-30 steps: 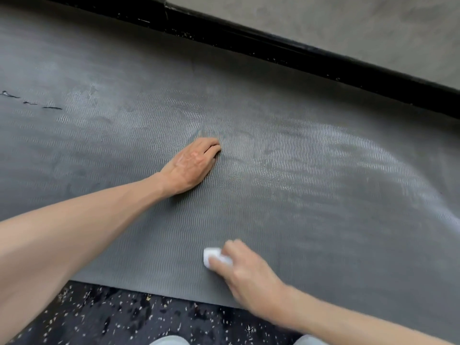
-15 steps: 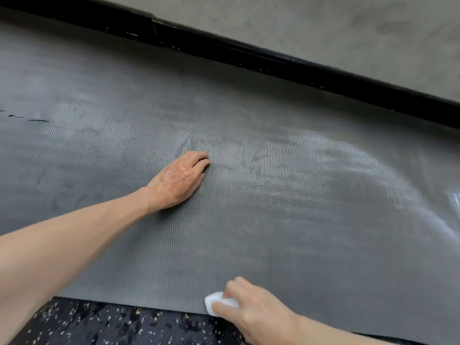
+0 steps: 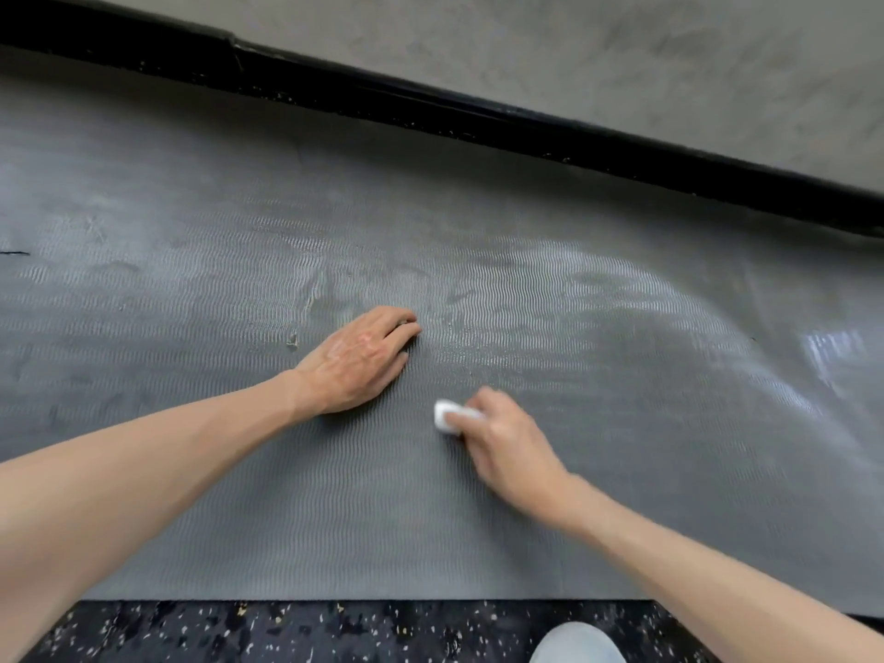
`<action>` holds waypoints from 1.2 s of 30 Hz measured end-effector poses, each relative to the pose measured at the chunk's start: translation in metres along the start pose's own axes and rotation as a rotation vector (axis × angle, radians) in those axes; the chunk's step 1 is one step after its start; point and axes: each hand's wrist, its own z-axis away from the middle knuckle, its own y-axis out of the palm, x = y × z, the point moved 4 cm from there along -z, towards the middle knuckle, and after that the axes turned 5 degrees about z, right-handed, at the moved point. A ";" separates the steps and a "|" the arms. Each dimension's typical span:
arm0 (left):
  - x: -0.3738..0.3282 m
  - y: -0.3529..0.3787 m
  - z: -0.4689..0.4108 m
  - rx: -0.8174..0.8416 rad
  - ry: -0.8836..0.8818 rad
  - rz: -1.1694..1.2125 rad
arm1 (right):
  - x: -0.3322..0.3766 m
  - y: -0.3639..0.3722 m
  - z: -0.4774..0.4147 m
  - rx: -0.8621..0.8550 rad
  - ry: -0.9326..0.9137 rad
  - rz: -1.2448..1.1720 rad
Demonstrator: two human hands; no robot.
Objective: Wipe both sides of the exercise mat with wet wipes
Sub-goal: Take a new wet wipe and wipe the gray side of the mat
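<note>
A grey exercise mat (image 3: 598,509) with a wavy ribbed surface lies flat across the floor and fills most of the view. Wet, shiny streaks show on its far middle and right parts. My left hand (image 3: 359,361) lies flat on the mat near its centre, palm down, fingers together. Just to its right, my right hand (image 3: 502,442) presses a folded white wet wipe (image 3: 449,416) onto the mat with curled fingers around it; only the wipe's left end shows. The right hand is blurred by motion.
A black baseboard (image 3: 478,117) and grey wall (image 3: 622,55) run along the mat's far edge. Dark speckled rubber floor (image 3: 287,629) borders the near edge. A pale knee (image 3: 576,643) shows at the bottom right.
My right hand has pushed the wipe from the mat's near edge up toward the middle, close to my left hand. The left hand has stayed flat in the same spot.
</note>
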 end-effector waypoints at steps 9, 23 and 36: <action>-0.032 0.009 -0.018 -0.002 0.102 0.074 | -0.020 -0.027 -0.023 0.117 0.035 0.101; -0.162 0.028 -0.009 0.109 0.253 0.250 | -0.050 -0.079 -0.041 0.409 0.060 0.361; -0.245 0.095 -0.039 0.543 0.225 0.119 | -0.092 -0.087 0.035 0.032 0.245 0.155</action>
